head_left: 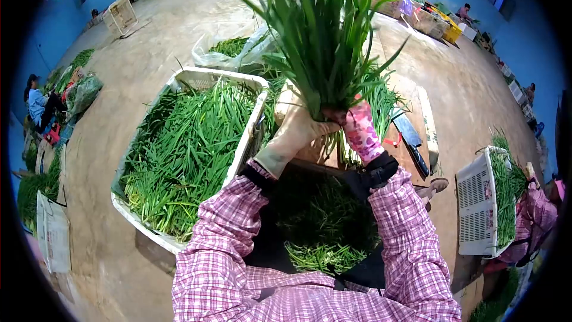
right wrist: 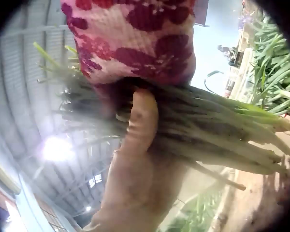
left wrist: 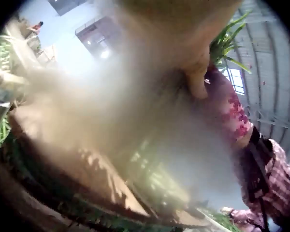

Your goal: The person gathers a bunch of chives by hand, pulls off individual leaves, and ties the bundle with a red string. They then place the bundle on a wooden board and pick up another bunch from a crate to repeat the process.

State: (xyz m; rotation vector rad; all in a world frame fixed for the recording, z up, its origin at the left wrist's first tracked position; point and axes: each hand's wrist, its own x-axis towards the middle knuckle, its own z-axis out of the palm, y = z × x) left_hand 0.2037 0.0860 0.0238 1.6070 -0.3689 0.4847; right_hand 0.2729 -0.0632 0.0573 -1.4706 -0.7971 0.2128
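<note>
Both hands hold one large bunch of long green leafy stalks [head_left: 328,42] upright in front of the body. The left hand [head_left: 300,134], in a pale glove, grips the bunch near its lower part. Against it, the right hand [head_left: 361,126], in a pink floral sleeve cover, grips the same bunch from the other side. Pale stalk ends [right wrist: 241,150] stick out past the hands in the right wrist view, where a thumb lies across the stalks. The left wrist view is largely blurred.
A white crate [head_left: 256,77] full of cut greens stands at the left. Right of the hands, a cleaver [head_left: 407,131] lies on a wooden board [head_left: 417,92] with more stalks. Loose greens [head_left: 325,257] lie in the lap. Another crate [head_left: 476,203] and a person sit far right.
</note>
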